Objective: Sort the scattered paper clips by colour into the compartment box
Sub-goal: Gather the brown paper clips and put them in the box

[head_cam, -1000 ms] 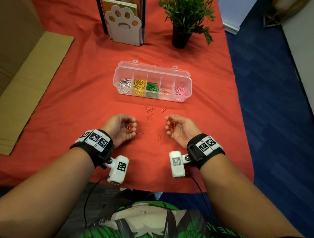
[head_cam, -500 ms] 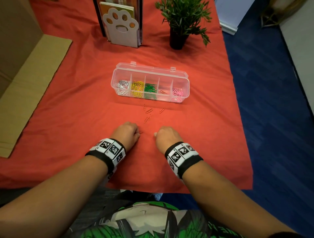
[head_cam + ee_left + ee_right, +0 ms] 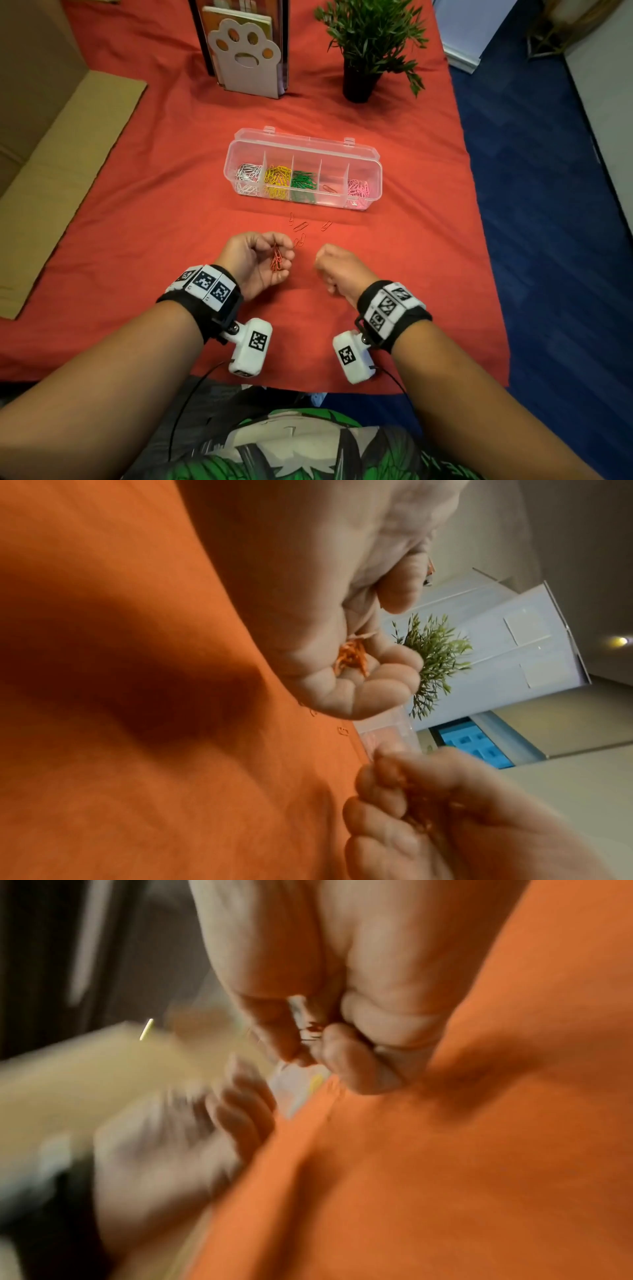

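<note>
- The left hand [image 3: 255, 262] lies palm-up just above the bench [image 3: 137, 212], its fingers curled round a small bunch of red paper clips [image 3: 276, 261]; the left wrist view shows the same orange-red bunch [image 3: 352, 657] cupped between palm and fingertips.
- The right hand [image 3: 337, 270] is closed into a loose fist, knuckles up; the right wrist view, badly blurred, shows thin dark-red wire [image 3: 310, 1033] pinched between thumb and fingers, most likely clips, though the blur leaves their number unclear.
- A few loose red clips [image 3: 300, 226] lie on the red cloth between the hands and the compartment box [image 3: 373, 161], close to the left fingertips.
- The clear box stands open in the middle of the bench with five compartments in a row: white clips [image 3: 248, 173] at the left end, then yellow [image 3: 278, 176], green [image 3: 303, 181], a single red clip [image 3: 329, 188] in the fourth, and pink [image 3: 358, 188] at the right end.
- Both wrists carry black bands with white square marker tags [image 3: 209, 284]; their black-and-white block patterns hold no readable writing, and no brand or lettering is legible anywhere.
- Behind the box stand a white paw-print bookend [image 3: 245, 58] and a small potted plant [image 3: 368, 44].
</note>
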Demonstrator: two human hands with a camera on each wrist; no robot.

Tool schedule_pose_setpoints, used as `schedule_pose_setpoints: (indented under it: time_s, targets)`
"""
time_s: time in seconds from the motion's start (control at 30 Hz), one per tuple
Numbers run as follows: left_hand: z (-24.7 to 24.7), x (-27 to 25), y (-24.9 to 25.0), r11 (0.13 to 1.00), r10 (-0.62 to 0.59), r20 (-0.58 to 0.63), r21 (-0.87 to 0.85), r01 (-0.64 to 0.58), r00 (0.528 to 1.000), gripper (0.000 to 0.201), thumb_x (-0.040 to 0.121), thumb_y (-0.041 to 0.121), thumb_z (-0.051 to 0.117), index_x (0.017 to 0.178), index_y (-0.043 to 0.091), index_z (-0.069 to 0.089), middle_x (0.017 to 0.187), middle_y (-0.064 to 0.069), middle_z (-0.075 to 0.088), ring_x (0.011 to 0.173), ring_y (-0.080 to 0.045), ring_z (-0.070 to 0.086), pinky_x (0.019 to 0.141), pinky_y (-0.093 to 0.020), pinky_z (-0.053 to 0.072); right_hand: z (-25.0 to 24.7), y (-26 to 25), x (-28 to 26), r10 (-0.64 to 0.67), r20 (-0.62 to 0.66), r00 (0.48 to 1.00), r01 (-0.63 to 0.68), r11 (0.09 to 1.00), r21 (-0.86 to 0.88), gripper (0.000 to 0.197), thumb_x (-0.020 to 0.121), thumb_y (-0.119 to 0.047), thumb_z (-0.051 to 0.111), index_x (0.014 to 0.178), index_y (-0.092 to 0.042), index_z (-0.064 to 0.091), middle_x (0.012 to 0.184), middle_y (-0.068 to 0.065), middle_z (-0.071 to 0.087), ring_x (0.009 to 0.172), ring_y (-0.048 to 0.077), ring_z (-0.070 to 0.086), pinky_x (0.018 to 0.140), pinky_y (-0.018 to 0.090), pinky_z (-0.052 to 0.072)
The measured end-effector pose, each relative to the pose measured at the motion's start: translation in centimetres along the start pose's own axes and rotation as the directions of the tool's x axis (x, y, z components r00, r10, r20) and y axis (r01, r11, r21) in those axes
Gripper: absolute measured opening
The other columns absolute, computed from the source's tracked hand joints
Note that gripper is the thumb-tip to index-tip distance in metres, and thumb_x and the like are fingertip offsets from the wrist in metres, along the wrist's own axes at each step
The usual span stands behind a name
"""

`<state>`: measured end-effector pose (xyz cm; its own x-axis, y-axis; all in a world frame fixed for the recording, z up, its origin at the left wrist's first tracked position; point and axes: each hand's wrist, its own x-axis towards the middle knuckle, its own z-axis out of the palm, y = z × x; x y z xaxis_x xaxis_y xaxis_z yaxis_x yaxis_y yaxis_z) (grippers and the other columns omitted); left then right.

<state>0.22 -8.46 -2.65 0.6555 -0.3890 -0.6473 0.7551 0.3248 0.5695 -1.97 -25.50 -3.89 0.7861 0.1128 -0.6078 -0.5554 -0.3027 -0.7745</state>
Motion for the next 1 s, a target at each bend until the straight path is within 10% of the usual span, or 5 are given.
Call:
schedule_pose_setpoints:
  time_s: [0.13,0.23,0.53,0.8,1.0]
  targets:
    - [0.6,2.3,-0.1,0.892,0.160,-0.271,0.451,-0.022,0.949,0.020,0.085,0.019,0.046,0.071,0.015,0.059,0.056,0.000,0.051,0.043,-0.011,0.045,0.042,-0.016,0.037,-2.1,-0.8,-0.8,-0.037,0.104,0.994,-0.039,0.764,0.644,0.018,0.080,-0.005,0.041,0.069,-0.018,0.045,0.062,0.002,0.041,0.046,0.009,0.035,0.044,0.021,0.029]
    - [0.4,4.2,-0.2,0.435,0.459,-0.228,0.900,0.006,0.859,0.019,0.082,0.030,0.062,0.073,0.014,0.063,0.072,-0.011,0.066,0.065,-0.024,0.059,0.062,-0.030,0.047,-3.4,-2.4,0.0,-0.008,0.094,0.996,-0.059,0.725,0.687,0.021,0.086,-0.007,0.038,0.069,-0.017,0.043,0.063,0.002,0.039,0.044,0.008,0.034,0.040,0.018,0.029]
    - [1.0,5.6,-1.8,-0.033,0.488,0.002,0.999,0.016,0.873,0.017,0.086,0.019,0.055,0.094,0.005,0.061,0.107,-0.018,0.057,0.100,-0.036,0.055,0.087,-0.037,0.043,-5.7,-11.1,4.4,-0.099,-0.245,0.964,0.050,0.978,-0.200,0.029,0.087,-0.012,0.046,0.061,-0.023,0.041,0.062,-0.005,0.042,0.053,0.007,0.039,0.052,0.021,0.037]
    - [-0.7,4.4,-0.6,0.608,0.341,-0.207,0.793,-0.047,0.917,0.018,0.093,0.014,0.044,0.076,0.016,0.051,0.070,-0.003,0.056,0.056,-0.016,0.050,0.057,-0.027,0.040,-5.1,-11.6,5.6,-0.068,-0.207,0.976,-0.009,0.937,-0.349,0.038,0.090,-0.003,0.044,0.127,0.001,0.050,0.126,0.016,0.057,0.113,0.029,0.057,0.096,0.034,0.050]
    - [-0.2,4.1,2.3,0.991,0.100,-0.278,0.116,-0.070,0.955,0.022,0.094,0.011,0.035,0.081,0.018,0.050,0.064,0.000,0.048,0.047,-0.008,0.048,0.043,-0.016,0.045,-4.9,-10.2,3.7,-0.337,-0.403,0.851,0.126,0.876,-0.466,0.030,0.084,0.001,0.042,0.098,-0.013,0.064,0.100,0.005,0.067,0.080,0.016,0.060,0.069,0.018,0.044]
